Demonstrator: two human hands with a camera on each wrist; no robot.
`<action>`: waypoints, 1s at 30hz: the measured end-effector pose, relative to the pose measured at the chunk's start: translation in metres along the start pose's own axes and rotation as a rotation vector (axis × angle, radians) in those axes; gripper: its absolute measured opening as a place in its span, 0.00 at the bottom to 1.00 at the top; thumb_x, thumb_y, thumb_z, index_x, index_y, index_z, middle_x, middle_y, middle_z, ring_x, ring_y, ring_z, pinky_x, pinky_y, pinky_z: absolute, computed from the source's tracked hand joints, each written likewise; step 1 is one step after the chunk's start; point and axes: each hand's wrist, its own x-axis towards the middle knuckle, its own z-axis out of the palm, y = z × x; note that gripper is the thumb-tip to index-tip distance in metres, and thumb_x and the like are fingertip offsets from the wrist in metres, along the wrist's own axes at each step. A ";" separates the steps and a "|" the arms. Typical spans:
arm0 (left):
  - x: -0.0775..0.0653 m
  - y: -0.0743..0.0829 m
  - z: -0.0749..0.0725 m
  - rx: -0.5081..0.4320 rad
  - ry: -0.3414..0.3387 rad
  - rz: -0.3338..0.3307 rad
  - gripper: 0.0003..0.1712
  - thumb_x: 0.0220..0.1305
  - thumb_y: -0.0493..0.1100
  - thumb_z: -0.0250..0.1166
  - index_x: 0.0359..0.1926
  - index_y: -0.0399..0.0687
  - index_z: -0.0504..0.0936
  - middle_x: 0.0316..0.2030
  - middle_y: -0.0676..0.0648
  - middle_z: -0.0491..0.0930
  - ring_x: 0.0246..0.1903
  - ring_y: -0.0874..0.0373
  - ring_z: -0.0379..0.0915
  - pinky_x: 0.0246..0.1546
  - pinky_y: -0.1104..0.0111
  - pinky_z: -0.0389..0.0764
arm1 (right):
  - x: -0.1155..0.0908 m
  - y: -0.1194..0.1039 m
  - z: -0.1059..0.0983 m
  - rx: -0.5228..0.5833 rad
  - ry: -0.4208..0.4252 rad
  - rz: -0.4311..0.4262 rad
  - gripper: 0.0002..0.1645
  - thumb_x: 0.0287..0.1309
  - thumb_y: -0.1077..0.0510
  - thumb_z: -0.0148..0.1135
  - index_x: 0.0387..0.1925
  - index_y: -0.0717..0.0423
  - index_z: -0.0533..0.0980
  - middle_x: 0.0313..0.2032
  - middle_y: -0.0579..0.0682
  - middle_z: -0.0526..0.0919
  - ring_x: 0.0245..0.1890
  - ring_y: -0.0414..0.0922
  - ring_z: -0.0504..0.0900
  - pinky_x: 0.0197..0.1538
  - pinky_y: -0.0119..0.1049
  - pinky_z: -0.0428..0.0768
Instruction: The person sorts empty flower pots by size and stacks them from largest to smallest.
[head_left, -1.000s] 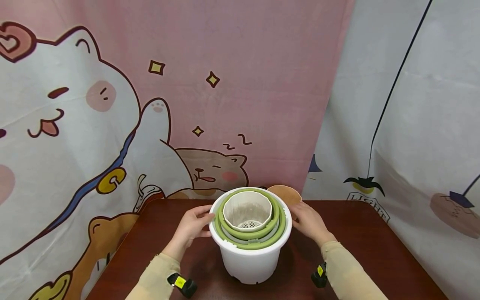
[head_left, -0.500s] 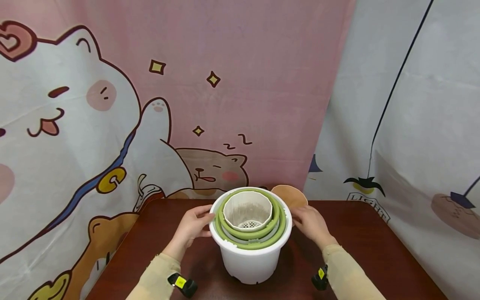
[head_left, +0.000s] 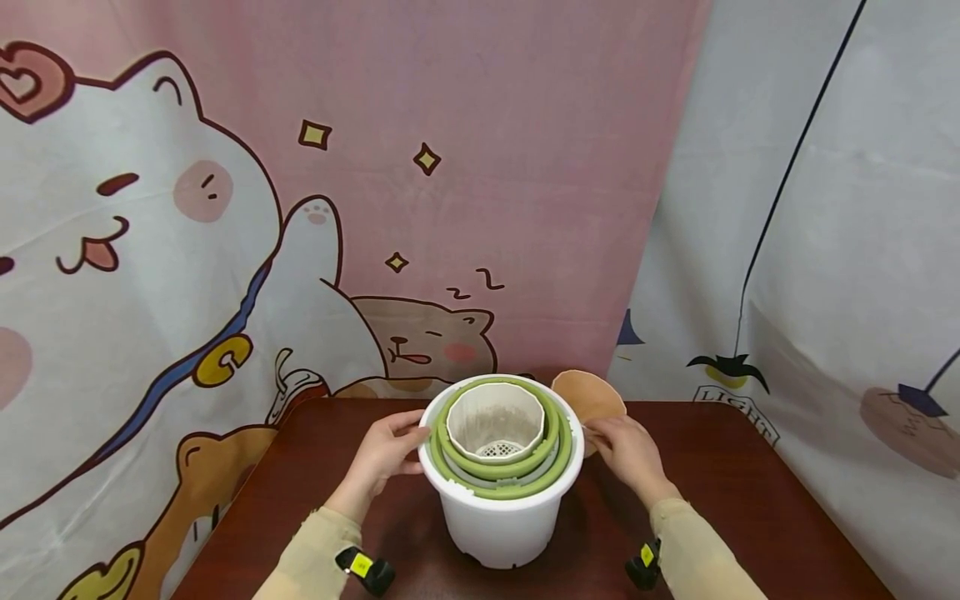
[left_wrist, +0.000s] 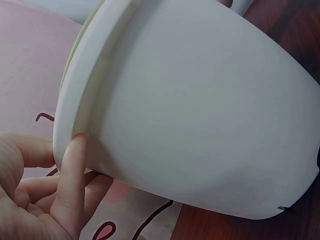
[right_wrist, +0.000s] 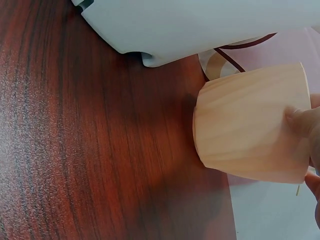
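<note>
A large white flower pot [head_left: 498, 529] stands upright on the table. Nested inside it are green-rimmed pots [head_left: 504, 492] and, innermost, a small white pot [head_left: 480, 417] with a wavy rim and a perforated bottom. My left hand [head_left: 386, 454] grips the big pot's rim at its left side; the left wrist view shows thumb and fingers around that rim [left_wrist: 82, 95]. Behind and right of the stack is a tan, faceted small flower pot [right_wrist: 250, 125]. My right hand [head_left: 626, 450] pinches its rim, with the thumb on the outer wall. The stack partly hides this tan pot in the head view.
The dark red-brown wooden table [head_left: 720, 500] runs back to a cartoon-printed curtain [head_left: 525, 208]. Right of the table hangs pale cloth [head_left: 817, 250]. Each wrist carries a black strapped-on camera [head_left: 365, 569].
My right hand and the tan flower pot have shifted a little to the right, away from the stack. The left hand and the white flower pot have stayed put.
</note>
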 end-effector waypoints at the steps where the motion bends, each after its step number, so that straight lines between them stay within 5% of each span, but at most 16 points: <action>1: 0.000 0.000 0.000 -0.001 0.000 0.000 0.23 0.68 0.38 0.65 0.62 0.36 0.77 0.45 0.40 0.82 0.29 0.55 0.81 0.25 0.61 0.87 | -0.001 0.000 0.000 0.000 0.010 0.000 0.14 0.50 0.62 0.76 0.41 0.53 0.85 0.38 0.47 0.87 0.41 0.50 0.82 0.51 0.52 0.79; 13: -0.001 0.000 0.001 0.002 -0.001 -0.006 0.23 0.68 0.38 0.65 0.62 0.36 0.76 0.46 0.40 0.82 0.29 0.55 0.81 0.25 0.61 0.87 | -0.009 0.003 -0.007 0.032 -0.002 0.148 0.16 0.51 0.65 0.74 0.44 0.55 0.83 0.39 0.52 0.86 0.42 0.52 0.79 0.47 0.52 0.80; 30: -0.001 0.001 0.001 -0.006 0.000 -0.006 0.23 0.67 0.38 0.65 0.62 0.36 0.77 0.45 0.39 0.82 0.30 0.55 0.82 0.26 0.60 0.87 | -0.019 0.006 -0.018 0.086 0.061 0.200 0.12 0.53 0.67 0.72 0.40 0.55 0.82 0.39 0.53 0.85 0.41 0.54 0.78 0.42 0.51 0.79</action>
